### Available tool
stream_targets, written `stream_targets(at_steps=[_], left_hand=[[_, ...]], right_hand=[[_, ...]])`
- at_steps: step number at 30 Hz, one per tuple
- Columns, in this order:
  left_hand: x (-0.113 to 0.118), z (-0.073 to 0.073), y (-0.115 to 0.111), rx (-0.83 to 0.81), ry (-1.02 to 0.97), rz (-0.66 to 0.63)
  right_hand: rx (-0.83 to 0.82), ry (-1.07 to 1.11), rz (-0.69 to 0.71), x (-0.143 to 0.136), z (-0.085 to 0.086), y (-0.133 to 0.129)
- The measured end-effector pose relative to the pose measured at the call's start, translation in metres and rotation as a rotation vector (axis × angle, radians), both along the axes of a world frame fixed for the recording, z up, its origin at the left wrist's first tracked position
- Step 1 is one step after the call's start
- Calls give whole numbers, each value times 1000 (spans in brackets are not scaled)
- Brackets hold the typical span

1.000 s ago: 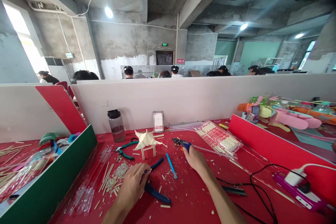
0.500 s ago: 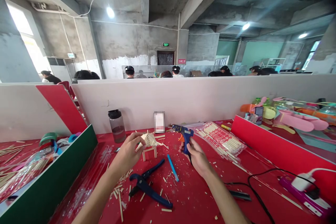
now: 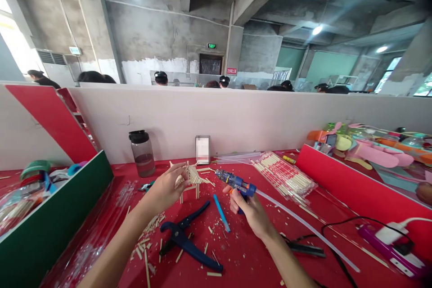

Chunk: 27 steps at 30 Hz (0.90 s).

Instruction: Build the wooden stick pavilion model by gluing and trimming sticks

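A small model pavilion (image 3: 193, 176) made of wooden sticks stands on legs on the red table (image 3: 243, 252). My left hand (image 3: 169, 186) is at its left side, fingers curled closed on the edge of its slatted roof; the fingertips are partly hidden. My right hand (image 3: 250, 211) is wrapped round the grip of a blue hot glue gun (image 3: 232, 181). Its nozzle points left, a little apart from the model's right side. A long translucent glue stick (image 3: 310, 229) sticks out of the gun's back end.
Below the model lie a dark blue cutter (image 3: 191, 240) and a blue pen (image 3: 221, 213), among wood scraps. A bottle (image 3: 141, 155) and an upright phone (image 3: 203, 149) stand behind. Bagged sticks (image 3: 286, 175) and a purple power strip (image 3: 391, 249) are at right. Green (image 3: 67, 207) and red (image 3: 364, 184) dividers flank the table.
My right hand has tilted the glue gun, so its long glue stick now shows behind it. My left hand stays at the model. The whole view has shifted slightly.
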<state>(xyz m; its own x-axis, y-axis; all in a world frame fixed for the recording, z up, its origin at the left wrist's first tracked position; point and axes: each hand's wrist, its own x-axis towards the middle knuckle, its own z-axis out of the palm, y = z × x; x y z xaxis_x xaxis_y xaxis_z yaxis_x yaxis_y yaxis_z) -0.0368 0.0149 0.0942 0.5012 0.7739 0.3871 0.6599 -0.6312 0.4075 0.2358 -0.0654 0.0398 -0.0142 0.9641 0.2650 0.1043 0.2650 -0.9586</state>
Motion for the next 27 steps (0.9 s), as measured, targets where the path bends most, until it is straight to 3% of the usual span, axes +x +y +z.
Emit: stream_targets(at_steps=[6, 11, 27], left_hand=[[5, -3, 0, 5, 23, 18], [6, -4, -2, 61, 16, -3], [8, -3, -3, 68, 5, 6]], right_hand=[[243, -464, -239, -11, -3, -3], [373, -666, -222, -19, -9, -3], [389, -742, -302, -25, -18, 1]])
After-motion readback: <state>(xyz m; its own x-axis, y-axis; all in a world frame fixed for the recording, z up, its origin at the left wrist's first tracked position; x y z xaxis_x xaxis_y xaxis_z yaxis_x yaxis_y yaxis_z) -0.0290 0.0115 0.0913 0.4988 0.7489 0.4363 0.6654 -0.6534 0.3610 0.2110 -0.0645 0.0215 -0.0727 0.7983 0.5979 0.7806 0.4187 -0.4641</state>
